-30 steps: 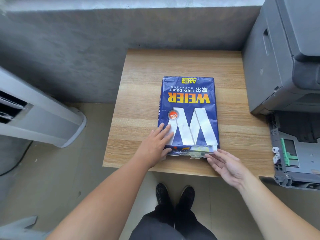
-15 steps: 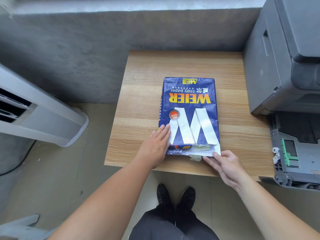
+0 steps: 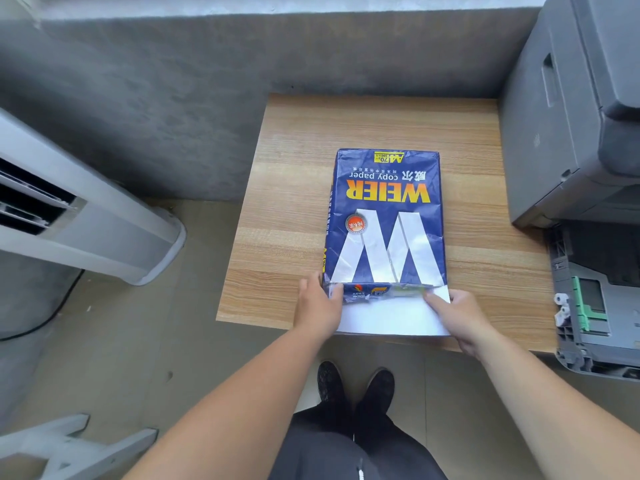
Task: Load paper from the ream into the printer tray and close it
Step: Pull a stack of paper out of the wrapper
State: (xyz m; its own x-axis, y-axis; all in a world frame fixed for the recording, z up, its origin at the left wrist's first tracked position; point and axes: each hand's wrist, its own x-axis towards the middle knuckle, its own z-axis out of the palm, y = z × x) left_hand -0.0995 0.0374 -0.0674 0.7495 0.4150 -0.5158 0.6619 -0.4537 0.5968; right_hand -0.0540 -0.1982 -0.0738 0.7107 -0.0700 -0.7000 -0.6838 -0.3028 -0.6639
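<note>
Grey concrete wall (image 3: 173, 81) across the whole top of the frame. Big grey printer (image 3: 571, 116) filling the upper right, with its paper tray (image 3: 595, 299) pulled out open below it at the right edge, green guides showing inside, no sheets visible in there. White appliance (image 3: 79, 220), fan or AC kind of thing, slanting in from the left edge. Wooden table (image 3: 363, 126) dead centre, butted up against the printer side.

Blue ream (image 3: 384, 220) marked WEIER copy paper lying flat in the middle of the table, print upside down from here, wrapper torn open at the near end. White stack of paper (image 3: 388, 317) sticking out of that open end, reaching right to the table's near edge, so still at the ream and well apart from the tray.

Left hand (image 3: 318, 310) at the bottom-left corner of the ream, fingers curled around the wrapper edge and the sheets there. Right hand (image 3: 460, 317) at the bottom-right corner, fingers lying on top of the white stack, thumb apparently tucked around its right edge, looks like a grip but can't fully tell. Black shoes (image 3: 356, 386) on the floor at bottom centre.
</note>
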